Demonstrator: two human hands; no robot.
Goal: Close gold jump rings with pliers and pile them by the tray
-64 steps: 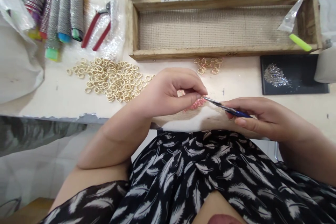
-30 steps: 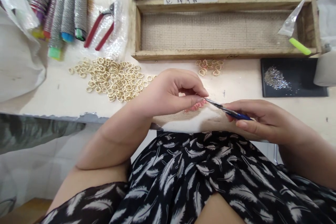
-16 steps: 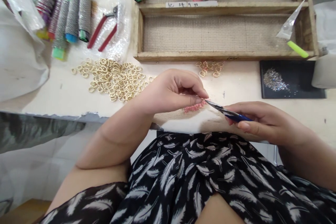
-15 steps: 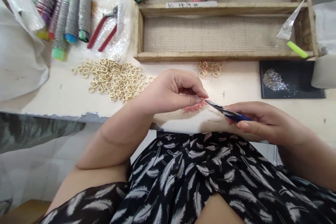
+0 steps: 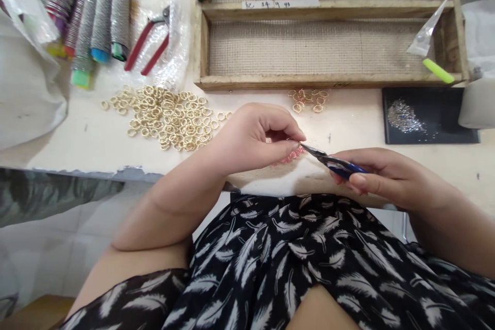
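My right hand is closed around blue-handled pliers, whose thin metal jaws point left and meet the fingertips of my left hand. Thumb and forefinger of that left hand are pinched together; the small piece between them is too tiny and covered to make out. Under the fingertips lies a small heap of pink pieces, partly hidden by the hand. Many twisted gold rings are spread to the left of my left hand. A smaller group of gold rings with pink bits lies just beyond the fingers.
A wooden mesh-bottomed tray spans the back, holding wire-wrapped rods. More wrapped rods and red-handled cutters lie on plastic at the left. Glittering stones sit on a black pad at the right, near a yellow-green stick.
The pliers' tip has shifted slightly up and left at my left fingertips. Less of the pink heap shows under the left hand. The whole view has moved a little.
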